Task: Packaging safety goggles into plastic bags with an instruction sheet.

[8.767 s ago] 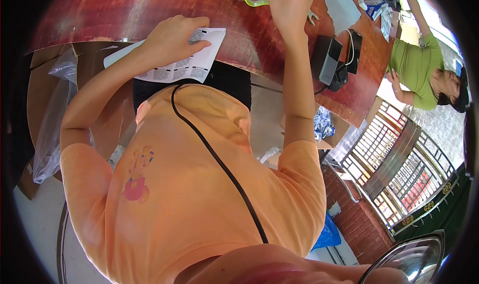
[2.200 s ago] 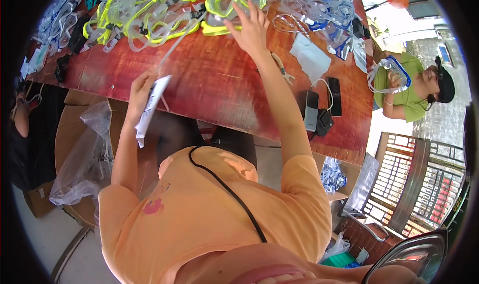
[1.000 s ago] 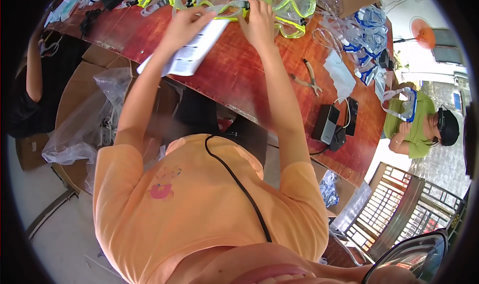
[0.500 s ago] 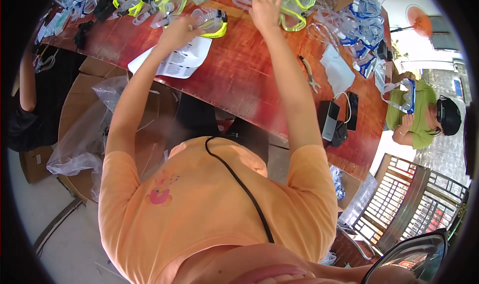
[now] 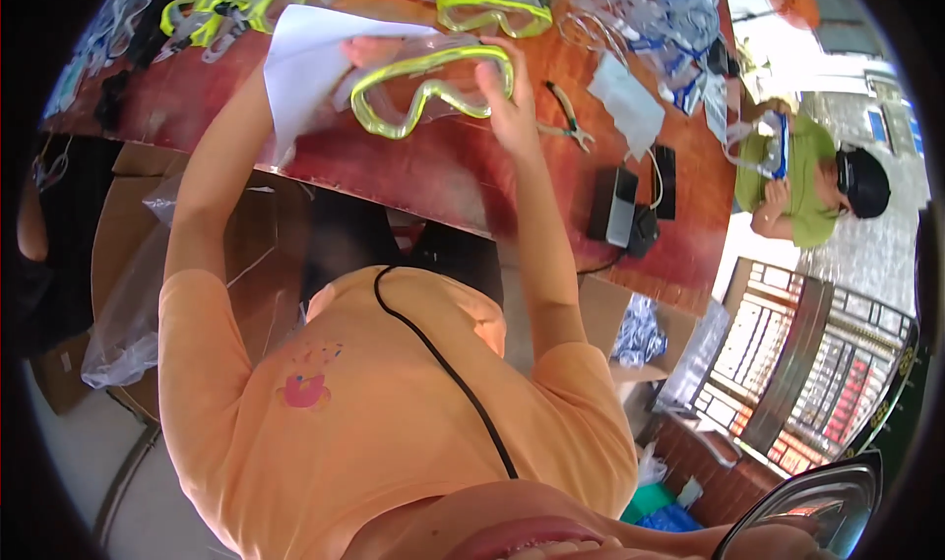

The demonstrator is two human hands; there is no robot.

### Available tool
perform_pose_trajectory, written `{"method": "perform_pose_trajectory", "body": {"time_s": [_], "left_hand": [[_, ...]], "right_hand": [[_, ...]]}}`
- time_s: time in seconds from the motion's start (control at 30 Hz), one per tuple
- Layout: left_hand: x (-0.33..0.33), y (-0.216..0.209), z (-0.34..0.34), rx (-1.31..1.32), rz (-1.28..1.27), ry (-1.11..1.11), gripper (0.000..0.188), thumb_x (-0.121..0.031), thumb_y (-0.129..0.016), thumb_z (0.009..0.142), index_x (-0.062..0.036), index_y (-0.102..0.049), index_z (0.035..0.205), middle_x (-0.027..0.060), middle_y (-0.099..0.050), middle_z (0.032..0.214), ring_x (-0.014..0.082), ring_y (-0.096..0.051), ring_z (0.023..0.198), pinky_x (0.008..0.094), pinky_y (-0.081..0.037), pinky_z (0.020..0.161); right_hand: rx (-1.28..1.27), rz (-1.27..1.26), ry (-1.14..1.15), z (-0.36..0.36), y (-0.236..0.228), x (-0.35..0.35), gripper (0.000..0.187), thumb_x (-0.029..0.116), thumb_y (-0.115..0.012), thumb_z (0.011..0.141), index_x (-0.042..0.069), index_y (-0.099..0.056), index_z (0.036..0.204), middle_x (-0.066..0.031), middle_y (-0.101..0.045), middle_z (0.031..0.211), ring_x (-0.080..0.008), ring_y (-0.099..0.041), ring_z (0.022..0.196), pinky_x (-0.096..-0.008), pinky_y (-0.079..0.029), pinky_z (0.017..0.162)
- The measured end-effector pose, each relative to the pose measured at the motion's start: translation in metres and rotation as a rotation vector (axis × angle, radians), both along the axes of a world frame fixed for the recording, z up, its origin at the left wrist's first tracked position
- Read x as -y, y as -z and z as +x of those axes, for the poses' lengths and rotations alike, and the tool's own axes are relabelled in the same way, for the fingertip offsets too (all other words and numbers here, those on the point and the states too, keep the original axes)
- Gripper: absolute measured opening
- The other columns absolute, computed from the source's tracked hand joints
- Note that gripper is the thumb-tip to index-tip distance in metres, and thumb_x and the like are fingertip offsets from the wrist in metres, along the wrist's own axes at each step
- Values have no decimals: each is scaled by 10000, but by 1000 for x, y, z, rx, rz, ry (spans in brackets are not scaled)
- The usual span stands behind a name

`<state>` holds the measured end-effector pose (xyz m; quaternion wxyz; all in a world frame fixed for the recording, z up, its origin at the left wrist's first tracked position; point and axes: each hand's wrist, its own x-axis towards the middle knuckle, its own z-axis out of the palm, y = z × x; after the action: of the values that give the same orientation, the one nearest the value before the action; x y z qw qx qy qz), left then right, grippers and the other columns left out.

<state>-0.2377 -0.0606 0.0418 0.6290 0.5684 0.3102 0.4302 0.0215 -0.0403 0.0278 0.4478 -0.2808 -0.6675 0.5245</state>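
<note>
A diving mask [image 5: 430, 89] with a yellow-green frame and clear skirt is held up above the near part of the table. My right hand [image 5: 509, 99] is closed on its right side, thumb at the front. My left hand [image 5: 370, 50] is at the mask's upper left, its fingers bent and partly covered. A white paper sheet [image 5: 313, 56] stands raised against that hand and hides its wrist; the fingers appear closed on the sheet. Whether they also grip the mask cannot be made out. Just beyond lies another yellow-framed mask [image 5: 495, 15].
Yellow masks [image 5: 210, 14] pile up at the far left, blue-framed ones [image 5: 679, 38] at the far right. Pliers [image 5: 567, 119], a pale sheet [image 5: 627, 104], a black box [image 5: 612, 206] and a phone [image 5: 665, 183] lie rightward. A person in green [image 5: 812, 181] holds a blue mask.
The paper sheet has come up off the table with my left hand. A yellow mask is now raised between both hands; my right hand has moved down and nearer.
</note>
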Motion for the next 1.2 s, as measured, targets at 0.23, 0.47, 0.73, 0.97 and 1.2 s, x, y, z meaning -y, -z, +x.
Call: {"method": "perform_pose_trajectory", "body": {"time_s": [0.23,0.47,0.73,0.97,1.2], "left_hand": [[3,-2,34,-321,-170,-251,418,-236,-629,966,-56,-568,1338,76,-645,1148,141,-617,1019,263,-492,863],[34,80,61,-568,36,-533,342,-312,-585,992,14,-635,905,13,-587,691,59,-497,655,263,-400,574],[63,67,62,-615,44,-554,347,-329,-597,980,15,-636,945,38,-614,713,63,-515,626,259,-402,565],[111,78,69,-640,127,-703,435,-434,-605,952,1,-631,953,103,-629,722,129,-572,658,301,-453,627],[161,21,102,-711,154,-612,280,-251,-686,922,7,-633,824,8,-534,614,49,-445,601,253,-368,535]], "right_hand": [[-421,-289,258,59,64,-39,393,316,-522,1024,74,-418,1315,-54,-523,1171,-141,-559,994,-278,-451,881],[196,67,381,63,71,-9,383,295,-636,948,18,-563,1202,-108,-541,1204,-234,-535,1103,-340,-389,997],[300,225,467,65,68,19,340,301,-628,955,17,-633,1144,-139,-546,1162,-247,-525,1047,-353,-411,926],[338,356,574,66,66,59,543,360,-670,920,31,-517,1325,-178,-499,1247,-289,-498,1146,-359,-404,970],[229,354,639,73,24,118,402,178,-677,918,24,-528,1258,-134,-491,1257,-225,-520,1102,-323,-462,898]]}}
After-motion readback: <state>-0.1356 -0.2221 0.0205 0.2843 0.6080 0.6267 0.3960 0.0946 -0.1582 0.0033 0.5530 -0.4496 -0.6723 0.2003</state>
